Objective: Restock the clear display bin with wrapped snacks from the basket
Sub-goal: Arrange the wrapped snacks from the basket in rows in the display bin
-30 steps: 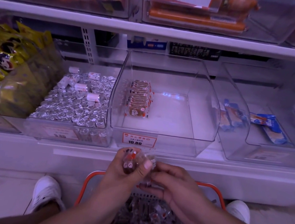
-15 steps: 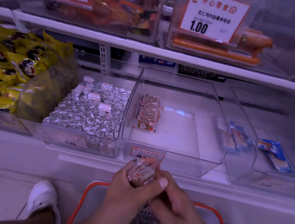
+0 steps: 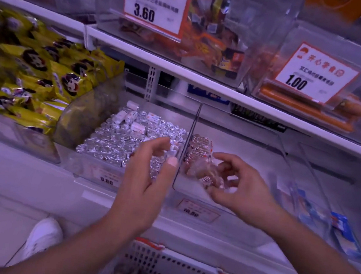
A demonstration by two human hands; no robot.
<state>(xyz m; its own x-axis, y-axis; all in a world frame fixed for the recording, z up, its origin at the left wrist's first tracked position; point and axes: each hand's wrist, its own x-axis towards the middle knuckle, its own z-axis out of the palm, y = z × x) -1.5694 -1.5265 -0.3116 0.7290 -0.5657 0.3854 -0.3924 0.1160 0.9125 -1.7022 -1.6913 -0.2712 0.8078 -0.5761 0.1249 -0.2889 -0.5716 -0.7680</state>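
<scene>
**Snacks at the mouth of the bin**

Nearest, low in view: white plastic basket (image 3: pixel 172 270) with orange rim, dark wrapped pieces heaped inside. Beside it, on the floor, a white shoe (image 3: pixel 42 237).

Above the basket, left hand (image 3: pixel 146 182) raised in front of the foil-candy bin (image 3: pixel 94 167), fingers loosely spread, thumb up, holding nothing. Right hand (image 3: pixel 243 190) reaching over the front lip of the clear display bin (image 3: pixel 260 235), fingers curled around a small bunch of wrapped snacks (image 3: pixel 206 174), blurred, just at the bin's front left corner.

Behind that bunch, a neat row of snacks (image 3: pixel 199 146) against the bin's left wall. Left again, yellow packets (image 3: pixel 34 78) piled high. Right, blue packets (image 3: pixel 342 234) in a neighbouring bin.

Farthest, upper shelf: price tags reading 3.60 (image 3: pixel 152 3) and 1.00 (image 3: pixel 314 73).
</scene>
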